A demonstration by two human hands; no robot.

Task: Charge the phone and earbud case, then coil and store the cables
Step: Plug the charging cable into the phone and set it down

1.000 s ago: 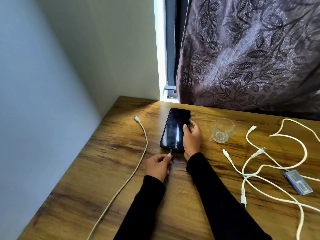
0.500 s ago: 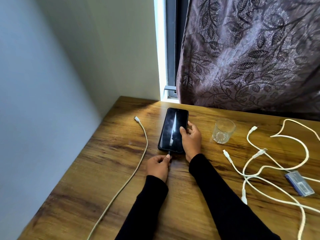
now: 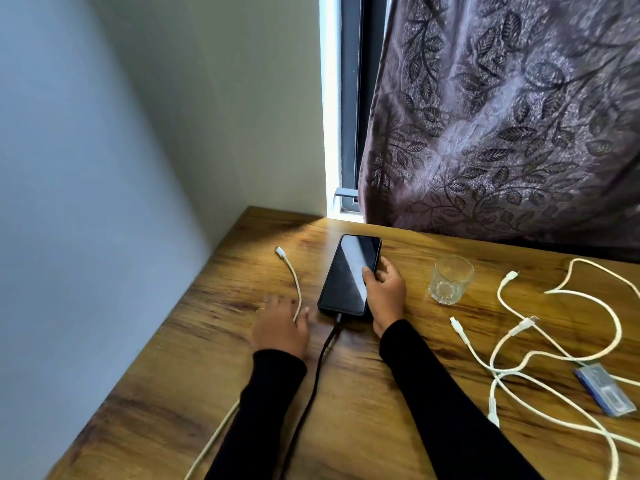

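Note:
A black phone [image 3: 348, 271] lies face up on the wooden table [image 3: 207, 393], with a black cable [image 3: 320, 358] plugged into its near end and running back toward me. My right hand [image 3: 384, 292] grips the phone's right edge, thumb on the screen. My left hand [image 3: 280, 323] is blurred, fingers spread, lying over a white cable [image 3: 294, 277] left of the phone. That cable's plug end points to the far left. No earbud case shows.
A tangle of white cables [image 3: 554, 362] covers the table's right side, with a small blue-grey box [image 3: 604, 389] among them. An empty drinking glass [image 3: 450, 279] stands right of the phone. A wall runs along the left edge; a curtain hangs behind.
My left hand has let go of the black plug at the phone's near end and moved left onto the white cable. The black cable is now visible, plugged in. The right hand keeps its hold.

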